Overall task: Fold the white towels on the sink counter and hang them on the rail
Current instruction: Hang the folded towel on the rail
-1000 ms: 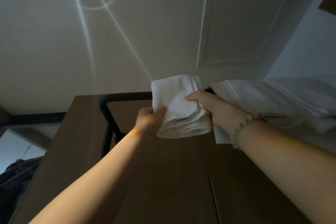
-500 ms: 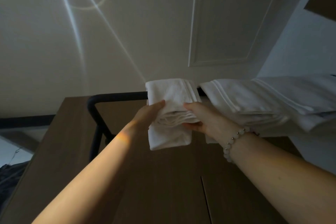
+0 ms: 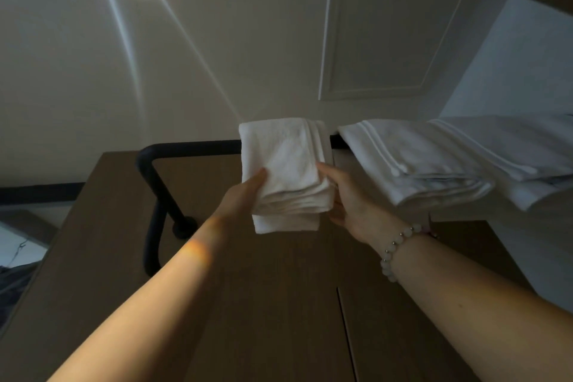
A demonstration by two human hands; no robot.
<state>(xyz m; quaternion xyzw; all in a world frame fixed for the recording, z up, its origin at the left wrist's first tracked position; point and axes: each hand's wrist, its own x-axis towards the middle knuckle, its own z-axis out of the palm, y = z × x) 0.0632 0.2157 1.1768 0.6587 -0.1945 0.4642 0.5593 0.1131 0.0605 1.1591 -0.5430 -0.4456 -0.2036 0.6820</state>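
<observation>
A small folded white towel (image 3: 285, 158) hangs over the black rail (image 3: 192, 146), seen from below. My left hand (image 3: 245, 195) touches its lower left side with the thumb against the cloth. My right hand (image 3: 347, 198) is at its lower right edge, fingers along the folded layers. Whether either hand pinches the cloth is not plain. To the right, larger folded white towels (image 3: 418, 161) lie draped over the same rail.
The rail bends down at its left end to a round mount (image 3: 184, 228) on a brown wooden panel (image 3: 279, 304). A pale ceiling with a framed hatch (image 3: 387, 31) fills the top. A white wall stands at the right.
The small towel went from being held in front of the rail to hanging over it. Both hands slid down to its lower sides.
</observation>
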